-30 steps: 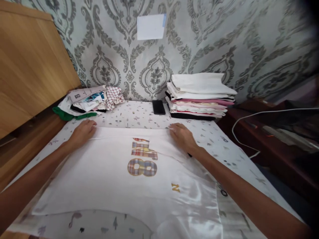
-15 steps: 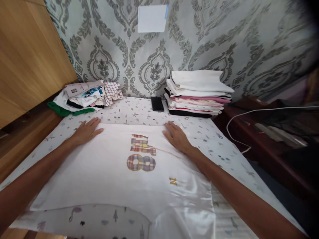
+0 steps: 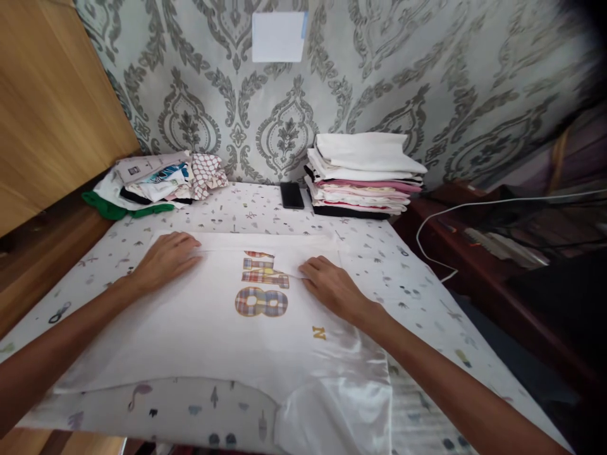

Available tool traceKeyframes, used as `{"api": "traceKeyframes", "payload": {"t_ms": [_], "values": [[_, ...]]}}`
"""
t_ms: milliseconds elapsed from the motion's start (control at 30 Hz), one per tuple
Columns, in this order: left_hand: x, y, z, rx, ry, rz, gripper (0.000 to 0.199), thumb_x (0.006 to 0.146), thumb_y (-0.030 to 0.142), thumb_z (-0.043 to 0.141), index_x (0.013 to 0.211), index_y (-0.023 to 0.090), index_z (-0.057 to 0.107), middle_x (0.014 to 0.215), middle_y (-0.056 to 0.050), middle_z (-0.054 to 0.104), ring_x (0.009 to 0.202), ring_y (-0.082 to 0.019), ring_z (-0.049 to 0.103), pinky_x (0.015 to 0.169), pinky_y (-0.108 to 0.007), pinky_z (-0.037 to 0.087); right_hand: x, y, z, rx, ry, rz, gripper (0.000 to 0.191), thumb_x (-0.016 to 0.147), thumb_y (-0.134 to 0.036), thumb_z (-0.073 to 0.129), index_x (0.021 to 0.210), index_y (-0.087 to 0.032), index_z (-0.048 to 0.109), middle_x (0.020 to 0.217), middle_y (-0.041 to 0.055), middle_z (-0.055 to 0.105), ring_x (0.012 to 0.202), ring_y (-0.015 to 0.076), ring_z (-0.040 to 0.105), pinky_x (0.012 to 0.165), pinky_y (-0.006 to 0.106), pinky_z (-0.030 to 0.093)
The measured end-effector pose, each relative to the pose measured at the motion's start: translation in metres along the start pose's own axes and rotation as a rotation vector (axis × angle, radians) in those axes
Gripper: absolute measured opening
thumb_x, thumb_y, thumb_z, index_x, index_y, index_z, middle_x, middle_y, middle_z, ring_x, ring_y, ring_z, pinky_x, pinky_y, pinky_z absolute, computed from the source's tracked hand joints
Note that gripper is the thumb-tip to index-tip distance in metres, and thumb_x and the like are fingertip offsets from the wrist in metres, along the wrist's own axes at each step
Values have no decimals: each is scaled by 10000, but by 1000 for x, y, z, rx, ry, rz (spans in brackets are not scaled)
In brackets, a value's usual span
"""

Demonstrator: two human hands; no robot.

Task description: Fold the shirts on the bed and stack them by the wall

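Note:
A white T-shirt [image 3: 190, 335] lies spread sideways over the patterned bedsheet, its far part folded over. Plaid letters and a yellow "N" show on it, and its shiny sleeve points toward me. My left hand [image 3: 165, 259] rests at the shirt's far left, fingers stretched and thumb apart, palm down on the cloth. On the right side, my right hand [image 3: 332, 287] has its fingers drawn together and bent at a crease beside the plaid print. Its fingertips pinch the shirt fabric there, though their undersides are hidden.
A tall stack of folded clothes [image 3: 365, 180] stands at the back right beside a black phone [image 3: 291, 196]. A lower pile of clothes [image 3: 156, 180] sits at the back left by a wooden panel [image 3: 61, 107]. A white cable [image 3: 422, 230] hangs off dark red furniture at right.
Both hands have come nearer to me across the shirt. My right hand went from flat and spread to bent, closed fingers. The view has turned slightly right.

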State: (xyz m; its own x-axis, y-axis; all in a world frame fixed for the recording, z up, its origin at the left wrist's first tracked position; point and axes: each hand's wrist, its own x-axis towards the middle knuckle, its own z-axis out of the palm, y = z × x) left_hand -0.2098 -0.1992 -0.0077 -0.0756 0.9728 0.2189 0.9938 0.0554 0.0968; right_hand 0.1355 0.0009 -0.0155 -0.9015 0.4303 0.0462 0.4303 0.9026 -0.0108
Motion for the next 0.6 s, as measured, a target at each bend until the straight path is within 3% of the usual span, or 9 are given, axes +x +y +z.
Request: {"api": "traceKeyframes", "payload": {"t_ms": [167, 300, 400, 500, 600], "values": [[13, 40, 13, -116, -1, 146, 316, 993, 423, 417, 1108, 211, 620, 1130, -101, 655, 1040, -271, 588, 886, -419, 454, 6, -2, -1, 46, 37, 104, 255, 967, -127, 401, 986, -181, 649, 1019, 111, 689, 1013, 252, 610, 770, 326, 478], [40, 81, 23, -192, -8, 241, 284, 987, 346, 457, 1197, 199, 579, 1149, -116, 645, 1039, -264, 583, 895, -421, 461, 6, 6, -5, 123, 147, 185, 250, 981, -174, 407, 1095, -186, 630, 1035, 92, 706, 939, 221, 638, 749, 304, 463], [64, 108, 29, -235, -26, 262, 317, 983, 285, 461, 1273, 184, 537, 1233, -116, 631, 1122, -253, 572, 959, -409, 454, 6, 10, -10, 82, 221, 162, 250, 980, -168, 412, 1093, -184, 635, 1047, 100, 709, 940, 226, 637, 727, 300, 454], [80, 122, 39, -221, -45, 275, 379, 964, 240, 472, 1330, 148, 509, 1382, -145, 572, 1275, -267, 509, 1063, -420, 402, 2, 9, -12, 29, 196, 80, 251, 983, -150, 414, 1059, -172, 652, 999, 105, 708, 945, 235, 635, 744, 309, 461], [85, 125, 52, -199, -103, 261, 410, 968, 262, 476, 1363, 154, 507, 1471, -160, 513, 1351, -280, 466, 1116, -460, 355, -4, 7, -10, 20, 94, 32, 247, 974, -140, 436, 1045, -174, 671, 964, 99, 710, 938, 232, 645, 777, 317, 474]]}}
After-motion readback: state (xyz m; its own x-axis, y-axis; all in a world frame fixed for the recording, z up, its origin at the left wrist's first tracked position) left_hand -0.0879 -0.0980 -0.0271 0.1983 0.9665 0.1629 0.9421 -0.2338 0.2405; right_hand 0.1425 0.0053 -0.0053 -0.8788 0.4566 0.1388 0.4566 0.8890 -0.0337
